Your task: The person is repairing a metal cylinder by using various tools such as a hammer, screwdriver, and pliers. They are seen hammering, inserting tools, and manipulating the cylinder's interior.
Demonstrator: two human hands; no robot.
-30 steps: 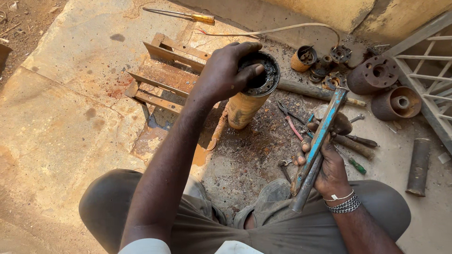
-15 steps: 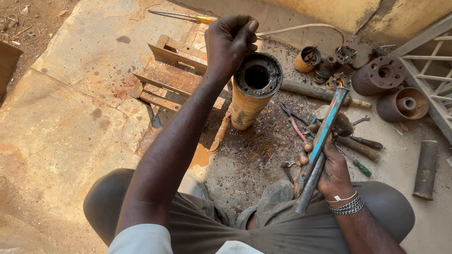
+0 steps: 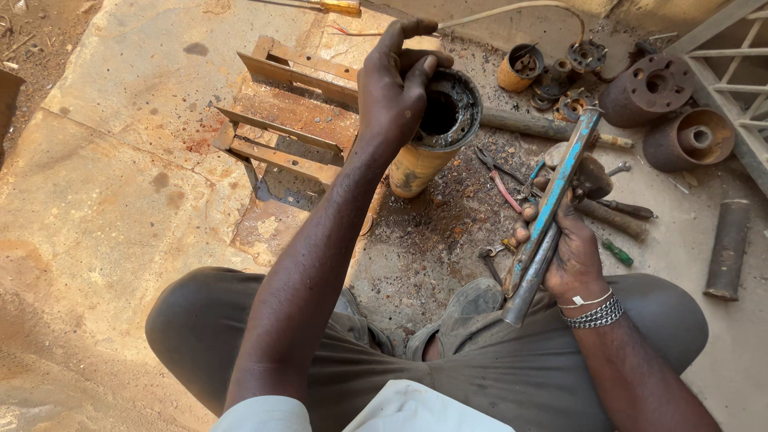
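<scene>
I sit on the ground with a yellow, rust-stained motor cylinder (image 3: 416, 170) standing upright in front of my knees, its dark open bore facing up. My left hand (image 3: 392, 88) hovers at the left of the cylinder's black rim (image 3: 464, 120), fingers loosely curled and apart, and nothing shows in it. My right hand (image 3: 572, 256) grips a long blue-painted metal bar (image 3: 562, 180) backed by a grey pipe. The bar slants up and to the right of the cylinder, apart from it.
A rusty angle-iron frame (image 3: 288, 120) lies left of the cylinder. Red-handled pliers (image 3: 500, 182), a green screwdriver (image 3: 618, 252), two rusty flanged drums (image 3: 650, 86), a small can (image 3: 518, 70) and a short pipe (image 3: 724, 248) lie at right. A white metal grille (image 3: 740, 64) stands at far right.
My left hand lifted off the top of the cylinder, uncovering the bore, and now sits beside the rim. My right hand and the blue bar have stayed nearly still.
</scene>
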